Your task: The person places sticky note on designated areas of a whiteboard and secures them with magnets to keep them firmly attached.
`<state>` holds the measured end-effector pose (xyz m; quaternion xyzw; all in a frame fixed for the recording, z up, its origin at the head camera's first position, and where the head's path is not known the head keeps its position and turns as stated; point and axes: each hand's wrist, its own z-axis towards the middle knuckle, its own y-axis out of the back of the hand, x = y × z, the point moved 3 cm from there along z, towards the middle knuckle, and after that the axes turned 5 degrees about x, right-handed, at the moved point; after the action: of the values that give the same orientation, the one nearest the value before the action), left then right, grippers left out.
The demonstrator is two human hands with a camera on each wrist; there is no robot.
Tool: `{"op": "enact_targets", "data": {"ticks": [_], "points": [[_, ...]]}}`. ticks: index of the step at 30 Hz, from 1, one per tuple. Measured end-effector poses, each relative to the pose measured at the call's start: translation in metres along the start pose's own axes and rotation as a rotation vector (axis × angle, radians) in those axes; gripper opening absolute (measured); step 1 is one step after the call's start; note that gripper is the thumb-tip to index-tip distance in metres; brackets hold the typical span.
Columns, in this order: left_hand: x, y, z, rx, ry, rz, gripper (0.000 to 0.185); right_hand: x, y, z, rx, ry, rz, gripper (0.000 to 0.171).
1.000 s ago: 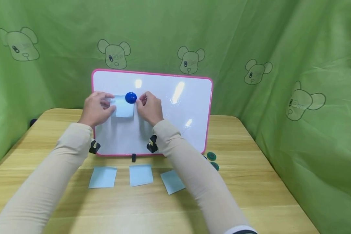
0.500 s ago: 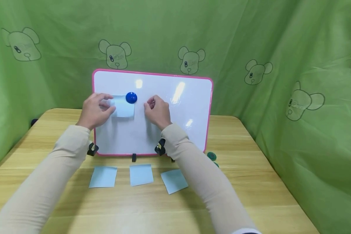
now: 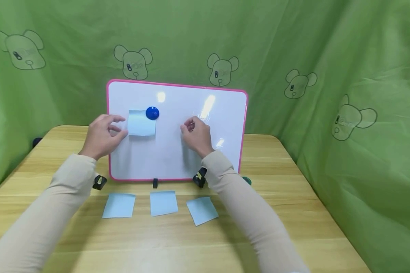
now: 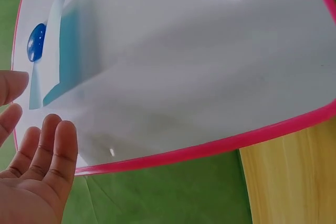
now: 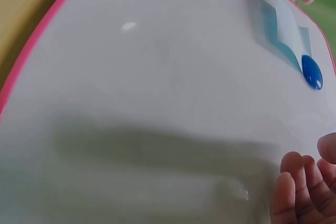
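Observation:
A blue round magnet point(image 3: 152, 113) sits at the upper right corner of a light blue sticky note point(image 3: 141, 126) on the white board point(image 3: 171, 151) with a pink frame. In the left wrist view the note's lower part curls away from the board. Just left of the note, my left hand point(image 3: 104, 135) is held with thumb and fingers apart and nothing between them. My right hand point(image 3: 198, 135) is in front of the middle of the board, right of the magnet, fingers loosely bent and holding nothing; the right wrist view shows its fingertips point(image 5: 292, 162) apart from the magnet.
Three more light blue notes, a left one point(image 3: 119, 205), a middle one point(image 3: 163, 203) and a right one point(image 3: 202, 211), lie on the wooden table point(image 3: 150, 246). A green magnet point(image 3: 247, 180) peeks out behind the right sleeve. Black feet point(image 3: 155, 183) support the board. Green curtains point(image 3: 177, 38) surround the table.
My right hand has let go of the blue magnet and moved right. My left hand has come off the note and drawn back left and down. Note and magnet stay on the board.

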<state>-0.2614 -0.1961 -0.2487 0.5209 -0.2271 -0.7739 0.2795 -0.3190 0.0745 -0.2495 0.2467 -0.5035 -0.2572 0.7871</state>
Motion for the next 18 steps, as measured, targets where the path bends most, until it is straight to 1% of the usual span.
{"op": "enact_targets", "data": {"ticks": [4,9,15,18], "points": [[0.001,-0.001,-0.006,0.0,-0.004,0.007,0.037,-0.01,0.007,-0.005,-0.002,-0.006,0.007,0.014],[0.004,-0.003,-0.014,0.016,-0.003,0.014,0.036,-0.024,0.015,-0.011,-0.013,-0.014,0.018,0.014],[0.009,-0.005,-0.02,0.023,-0.03,0.016,0.035,-0.042,0.026,-0.02,-0.008,-0.056,0.007,0.015],[0.011,-0.006,-0.024,0.038,-0.031,0.016,0.036,-0.051,0.031,-0.024,-0.015,-0.074,-0.005,0.015]]}}
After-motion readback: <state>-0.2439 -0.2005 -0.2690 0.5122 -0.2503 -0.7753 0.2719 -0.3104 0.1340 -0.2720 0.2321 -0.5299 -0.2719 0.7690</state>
